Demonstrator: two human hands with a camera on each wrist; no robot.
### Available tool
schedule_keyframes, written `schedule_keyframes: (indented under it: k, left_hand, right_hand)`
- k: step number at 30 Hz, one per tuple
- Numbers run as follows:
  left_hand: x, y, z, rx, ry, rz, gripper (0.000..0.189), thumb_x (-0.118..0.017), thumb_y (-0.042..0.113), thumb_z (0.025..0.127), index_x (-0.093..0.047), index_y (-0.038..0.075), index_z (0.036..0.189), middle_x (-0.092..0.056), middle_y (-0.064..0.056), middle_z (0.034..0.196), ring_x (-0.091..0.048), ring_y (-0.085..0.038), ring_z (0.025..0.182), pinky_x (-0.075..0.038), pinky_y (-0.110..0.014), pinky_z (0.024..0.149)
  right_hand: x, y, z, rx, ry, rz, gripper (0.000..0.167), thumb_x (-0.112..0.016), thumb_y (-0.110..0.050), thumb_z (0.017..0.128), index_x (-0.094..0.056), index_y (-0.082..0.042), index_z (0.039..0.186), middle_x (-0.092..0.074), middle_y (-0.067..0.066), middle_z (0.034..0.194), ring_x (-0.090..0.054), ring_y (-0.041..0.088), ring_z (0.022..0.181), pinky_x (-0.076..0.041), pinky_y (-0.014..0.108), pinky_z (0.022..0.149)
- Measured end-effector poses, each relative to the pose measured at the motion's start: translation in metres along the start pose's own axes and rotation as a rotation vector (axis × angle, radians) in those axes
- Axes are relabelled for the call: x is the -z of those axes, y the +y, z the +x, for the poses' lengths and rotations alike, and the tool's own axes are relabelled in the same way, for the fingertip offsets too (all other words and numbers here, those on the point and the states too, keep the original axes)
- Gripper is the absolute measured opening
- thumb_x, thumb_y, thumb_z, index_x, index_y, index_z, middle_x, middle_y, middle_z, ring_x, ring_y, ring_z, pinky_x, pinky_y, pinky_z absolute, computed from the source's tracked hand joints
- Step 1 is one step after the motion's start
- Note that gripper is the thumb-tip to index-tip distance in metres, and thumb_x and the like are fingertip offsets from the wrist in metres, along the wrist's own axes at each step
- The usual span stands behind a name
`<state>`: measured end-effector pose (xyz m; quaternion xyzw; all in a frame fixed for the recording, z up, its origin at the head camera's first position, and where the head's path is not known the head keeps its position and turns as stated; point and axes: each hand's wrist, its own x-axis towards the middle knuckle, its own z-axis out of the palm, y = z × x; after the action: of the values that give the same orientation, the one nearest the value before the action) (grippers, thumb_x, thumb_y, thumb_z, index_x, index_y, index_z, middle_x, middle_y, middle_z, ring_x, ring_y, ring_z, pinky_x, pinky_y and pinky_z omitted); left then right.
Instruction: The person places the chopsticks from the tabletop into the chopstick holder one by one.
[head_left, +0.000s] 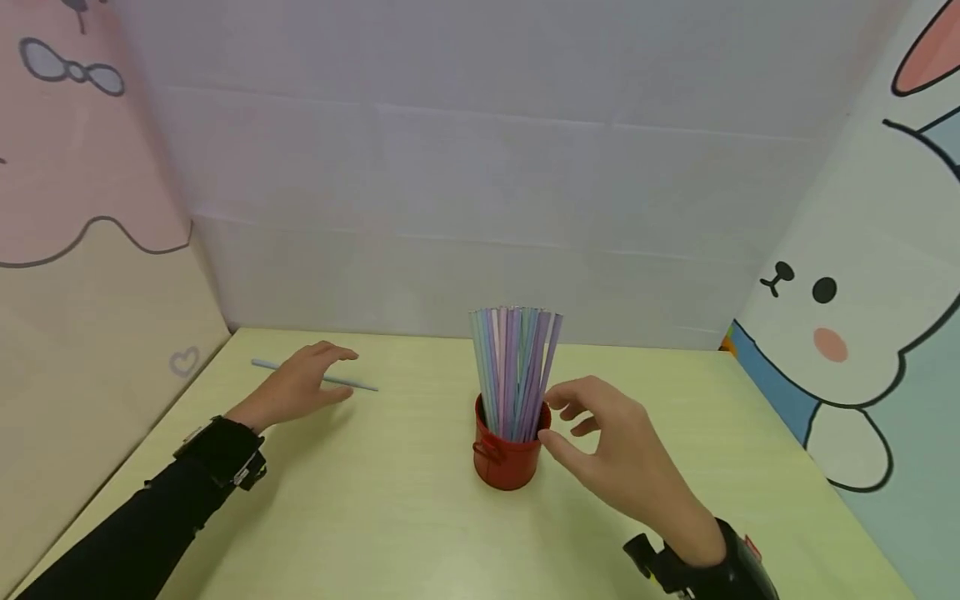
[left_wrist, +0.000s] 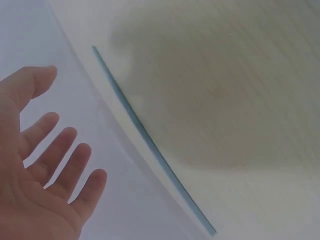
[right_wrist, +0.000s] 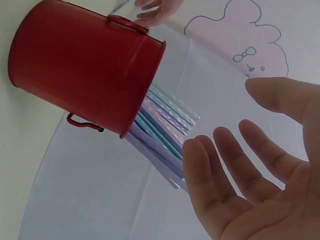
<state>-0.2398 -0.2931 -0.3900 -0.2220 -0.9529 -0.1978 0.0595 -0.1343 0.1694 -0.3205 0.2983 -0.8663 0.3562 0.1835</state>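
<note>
A small red metal bucket (head_left: 506,468) with side handles stands upright on the table. Pastel paper straws (head_left: 513,367) in purple, pink, blue and green fill it and rise above its rim. My right hand (head_left: 626,446) is beside the bucket's right side, thumb and fingers apart and bent a little, holding nothing; in the right wrist view its palm (right_wrist: 260,175) faces the bucket (right_wrist: 85,65). One light blue straw (left_wrist: 150,142) lies alone on the table at the left. Above it hovers my left hand (head_left: 300,383), fingers spread and nothing in them, hiding the straw's middle in the head view.
The pale yellow table (head_left: 420,517) ends at a white back wall (head_left: 480,183). A pink and cream printed panel (head_left: 90,333) borders the left side, and a panel with a cartoon rabbit (head_left: 885,333) borders the right.
</note>
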Motion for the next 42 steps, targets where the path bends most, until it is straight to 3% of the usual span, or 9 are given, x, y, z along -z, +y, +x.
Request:
schedule_keyframes:
  k: [5, 10, 15, 20, 24, 29, 35, 38, 42]
  left_hand:
    - [0.002, -0.038, -0.011, -0.041, 0.034, 0.211, 0.048, -0.082, 0.009, 0.090, -0.066, -0.001, 0.134, -0.066, -0.023, 0.127, -0.065, -0.044, 0.109, -0.055, -0.059, 0.090]
    - [0.004, -0.057, -0.019, -0.044, 0.017, 0.357, 0.045, -0.082, 0.004, 0.088, -0.067, -0.005, 0.129, -0.068, -0.026, 0.124, -0.067, -0.045, 0.106, -0.057, -0.060, 0.086]
    - [0.004, -0.064, -0.021, -0.025, -0.015, 0.389, 0.036, -0.077, 0.001, 0.090, -0.068, -0.008, 0.124, -0.070, -0.027, 0.115, -0.069, -0.045, 0.103, -0.059, -0.057, 0.084]
    - [0.003, -0.071, -0.021, -0.037, -0.008, 0.358, 0.021, -0.078, -0.001, 0.088, -0.072, 0.000, 0.108, -0.067, -0.011, 0.092, -0.063, -0.025, 0.076, -0.056, -0.045, 0.068]
    - [0.005, -0.072, -0.022, -0.079, -0.006, 0.329, 0.020, -0.077, -0.008, 0.086, -0.071, 0.009, 0.093, -0.065, -0.003, 0.085, -0.056, -0.016, 0.072, -0.052, -0.039, 0.067]
    - [0.009, -0.067, -0.021, -0.113, -0.046, 0.314, 0.029, -0.076, -0.011, 0.085, -0.066, 0.016, 0.079, -0.063, 0.005, 0.080, -0.055, -0.013, 0.073, -0.052, -0.036, 0.069]
    - [0.016, -0.053, -0.021, -0.126, -0.141, 0.295, 0.038, -0.083, -0.006, 0.083, -0.056, 0.019, 0.075, -0.044, 0.011, 0.073, -0.041, -0.009, 0.071, -0.035, -0.029, 0.066]
    - [0.021, -0.038, -0.022, -0.147, -0.160, 0.292, 0.041, -0.083, -0.006, 0.082, -0.053, 0.022, 0.075, -0.040, 0.013, 0.072, -0.039, -0.006, 0.070, -0.033, -0.027, 0.066]
    - [0.028, -0.002, -0.025, -0.209, -0.162, 0.259, 0.039, -0.081, -0.007, 0.081, -0.057, 0.023, 0.076, -0.043, 0.014, 0.072, -0.039, -0.002, 0.068, -0.035, -0.024, 0.062]
  right_hand:
    - [-0.009, 0.000, -0.014, 0.024, -0.025, -0.041, 0.039, -0.090, -0.006, 0.083, -0.071, -0.018, 0.115, -0.069, -0.007, 0.111, -0.062, 0.007, 0.097, -0.062, 0.027, 0.075]
    - [-0.019, 0.005, -0.029, 0.020, -0.050, -0.102, 0.038, -0.092, -0.013, 0.082, -0.072, -0.018, 0.114, -0.068, -0.011, 0.111, -0.061, 0.003, 0.099, -0.059, 0.026, 0.077]
    - [-0.024, 0.012, -0.039, -0.036, -0.074, -0.135, 0.039, -0.094, -0.017, 0.080, -0.072, -0.022, 0.112, -0.066, -0.015, 0.111, -0.060, 0.002, 0.098, -0.059, 0.026, 0.077]
    - [-0.027, 0.017, -0.043, -0.075, -0.088, -0.155, 0.039, -0.095, -0.017, 0.079, -0.072, -0.023, 0.110, -0.065, -0.017, 0.109, -0.059, 0.002, 0.096, -0.058, 0.024, 0.078]
    - [-0.030, 0.020, -0.046, -0.070, -0.094, -0.150, 0.039, -0.095, -0.017, 0.078, -0.072, -0.024, 0.110, -0.065, -0.017, 0.109, -0.060, 0.001, 0.096, -0.059, 0.025, 0.079]
    - [-0.031, 0.022, -0.047, -0.064, -0.089, -0.145, 0.040, -0.095, -0.016, 0.078, -0.072, -0.024, 0.109, -0.065, -0.017, 0.109, -0.060, 0.001, 0.095, -0.058, 0.025, 0.078]
    - [-0.029, 0.023, -0.048, -0.071, -0.091, -0.136, 0.040, -0.095, -0.016, 0.078, -0.071, -0.024, 0.110, -0.065, -0.017, 0.108, -0.060, 0.000, 0.095, -0.059, 0.025, 0.077]
    - [-0.027, 0.023, -0.047, -0.058, -0.088, -0.136, 0.040, -0.095, -0.017, 0.079, -0.071, -0.024, 0.111, -0.066, -0.015, 0.109, -0.060, 0.001, 0.095, -0.059, 0.027, 0.076]
    - [-0.025, 0.023, -0.046, -0.042, -0.078, -0.135, 0.040, -0.094, -0.018, 0.080, -0.071, -0.023, 0.112, -0.066, -0.013, 0.109, -0.060, 0.001, 0.095, -0.060, 0.028, 0.076]
